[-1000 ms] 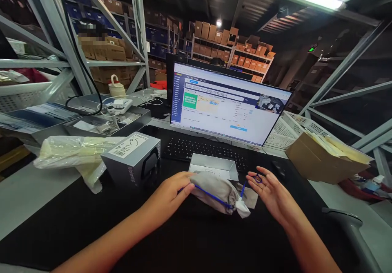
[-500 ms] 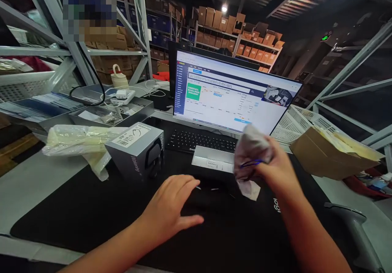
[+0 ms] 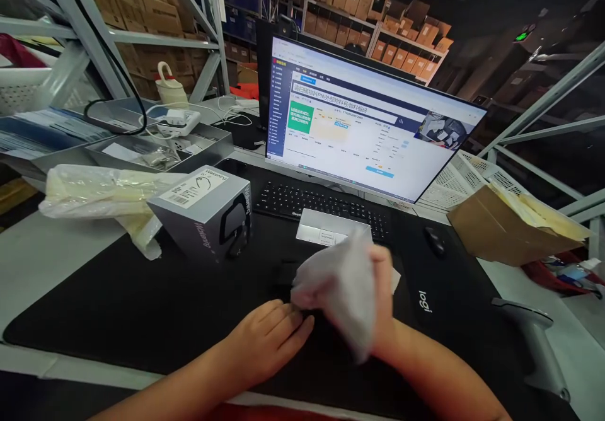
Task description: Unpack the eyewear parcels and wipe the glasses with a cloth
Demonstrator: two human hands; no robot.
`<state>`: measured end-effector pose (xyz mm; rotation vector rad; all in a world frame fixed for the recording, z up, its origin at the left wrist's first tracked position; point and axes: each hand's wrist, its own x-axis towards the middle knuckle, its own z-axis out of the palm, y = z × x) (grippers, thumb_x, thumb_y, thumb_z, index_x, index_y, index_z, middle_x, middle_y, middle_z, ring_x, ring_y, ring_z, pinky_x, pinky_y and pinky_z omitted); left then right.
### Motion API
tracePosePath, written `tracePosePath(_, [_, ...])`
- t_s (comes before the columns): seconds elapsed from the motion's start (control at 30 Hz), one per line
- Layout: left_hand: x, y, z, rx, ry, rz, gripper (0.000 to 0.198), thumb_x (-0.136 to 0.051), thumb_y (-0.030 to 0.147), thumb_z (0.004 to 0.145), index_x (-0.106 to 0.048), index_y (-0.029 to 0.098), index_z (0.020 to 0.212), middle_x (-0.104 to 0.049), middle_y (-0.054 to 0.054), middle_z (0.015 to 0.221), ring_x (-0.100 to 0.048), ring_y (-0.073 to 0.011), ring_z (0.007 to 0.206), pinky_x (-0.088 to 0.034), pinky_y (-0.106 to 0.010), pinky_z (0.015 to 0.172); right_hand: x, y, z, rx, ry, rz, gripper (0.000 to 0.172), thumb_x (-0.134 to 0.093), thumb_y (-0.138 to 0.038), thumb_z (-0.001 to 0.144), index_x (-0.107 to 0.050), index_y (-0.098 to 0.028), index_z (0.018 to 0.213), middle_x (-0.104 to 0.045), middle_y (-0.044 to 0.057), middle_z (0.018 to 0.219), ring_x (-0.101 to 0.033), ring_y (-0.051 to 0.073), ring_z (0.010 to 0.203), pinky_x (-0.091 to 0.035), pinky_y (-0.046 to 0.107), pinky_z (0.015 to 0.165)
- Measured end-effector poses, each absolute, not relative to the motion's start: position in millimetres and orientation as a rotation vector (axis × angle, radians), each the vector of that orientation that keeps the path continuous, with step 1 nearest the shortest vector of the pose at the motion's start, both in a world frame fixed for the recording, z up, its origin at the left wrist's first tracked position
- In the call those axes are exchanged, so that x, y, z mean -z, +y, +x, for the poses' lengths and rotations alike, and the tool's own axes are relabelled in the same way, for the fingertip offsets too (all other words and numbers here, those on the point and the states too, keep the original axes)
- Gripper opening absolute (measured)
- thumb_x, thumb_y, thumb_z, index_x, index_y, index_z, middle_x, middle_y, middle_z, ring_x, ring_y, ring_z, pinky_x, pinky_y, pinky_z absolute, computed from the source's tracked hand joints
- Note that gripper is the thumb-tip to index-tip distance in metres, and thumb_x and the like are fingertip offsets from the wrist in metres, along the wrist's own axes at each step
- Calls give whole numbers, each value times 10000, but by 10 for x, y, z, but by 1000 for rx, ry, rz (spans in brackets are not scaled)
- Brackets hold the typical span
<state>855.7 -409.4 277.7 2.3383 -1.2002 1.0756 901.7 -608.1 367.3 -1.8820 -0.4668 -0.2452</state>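
My right hand (image 3: 382,307) grips a grey cloth drawstring pouch (image 3: 345,288), blurred by motion, just above the black desk mat (image 3: 142,307). My left hand (image 3: 269,339) rests low on the mat with its fingers curled, its fingertips touching the pouch's lower left edge beside a dark item I cannot make out. Just behind the pouch lies a small open grey box tray (image 3: 326,227), in front of the black keyboard (image 3: 321,205). A grey product box (image 3: 201,216) with a barcode label stands to the left.
A monitor (image 3: 368,125) stands behind the keyboard, a mouse (image 3: 433,241) to its right. A cardboard box (image 3: 510,229) sits at right, a handheld scanner (image 3: 534,339) near the right edge. A plastic bag (image 3: 94,194) and metal trays (image 3: 155,150) lie left, under shelving.
My right hand picked the pouch up off the mat, raised it, then brought it back down toward my left hand. The camera tilted downward.
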Motion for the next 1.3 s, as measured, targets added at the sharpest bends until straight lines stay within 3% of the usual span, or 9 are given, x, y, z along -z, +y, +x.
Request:
tracePosePath(0.13, [-2796,-4056,8539,-1143,-1107,2328,292,-373,91,988,-651,175,1020,-676,-33,841,-624,-160,813,-556,-306,825,-3676,-5996,9185,-197,-1140,-2402,553,-641,-114,680,-498,-221,1204,-677,96,1132,-661,266,1022,-525,373,887])
tracePosePath(0.33, [-2802,-4055,8486,-1155,-1078,2335,278,-397,68,976,-646,149,1069,-692,-36,893,-643,-157,858,-556,-310,858,-3751,-5601,9244,-677,-1213,-3051,381,-513,8,837,-572,-90,1201,-743,180,989,-740,303,888,-544,348,685])
tracePosePath(0.43, [-2776,-4065,8500,-1091,-1062,2309,223,-470,80,954,-609,158,1110,-671,-33,879,-637,-159,841,-574,-319,825,-3703,-5513,9347,-676,-1202,-3057,351,-588,-32,834,-601,-65,1184,-752,196,1001,-742,318,919,-540,342,690])
tracePosePath(0.53, [-2743,-4094,8529,-1102,-1018,2271,290,-595,86,894,-577,223,1148,-621,-18,872,-616,-155,795,-577,-317,758,-3731,-5622,9592,-781,-1354,-2843,514,-786,-295,762,-615,-145,1222,-751,125,1114,-716,293,1011,-526,303,775])
tracePosePath(0.67, [-2731,-4125,8548,-1154,-1027,2273,305,-636,74,859,-600,243,1111,-595,-11,856,-602,-149,758,-570,-315,736,-3855,-5719,9767,-931,-1294,-2660,538,-477,-615,950,-667,-180,1204,-759,107,1100,-712,258,962,-500,303,769])
tracePosePath(0.8, [-2754,-4094,8516,-1140,-1059,2304,279,-538,43,898,-612,174,1133,-646,-43,911,-624,-167,830,-573,-337,810,-3890,-5637,9604,-855,-1252,-2834,493,-531,-587,924,-702,-163,1108,-766,133,996,-720,284,864,-495,327,706])
tracePosePath(0.93, [-2753,-4070,8474,-1130,-946,2389,252,-473,52,910,-623,125,1098,-677,-81,962,-643,-208,915,-573,-364,844,-3890,-5771,9425,-759,-1328,-2694,594,-707,-385,829,-566,-175,1366,-715,148,1164,-704,305,999,-530,369,830])
tracePosePath(1.1, [-2761,-4032,8501,-811,-670,2474,291,-633,124,811,-592,165,1096,-656,-103,1058,-661,-267,952,-605,-416,808,-3966,-6310,9242,-710,-1065,-2311,584,-640,-342,929,-466,-312,1485,-505,77,1519,-494,258,1378,-378,427,1160])
tracePosePath(1.3, [-2709,-3980,8562,-536,-427,2501,558,-798,190,712,-545,200,1209,-621,-118,1168,-679,-288,998,-627,-442,824,-3685,-6867,8788,-593,-752,-2315,543,-628,-366,940,-477,-432,1458,-357,19,1619,-227,316,1525,-240,610,1210])
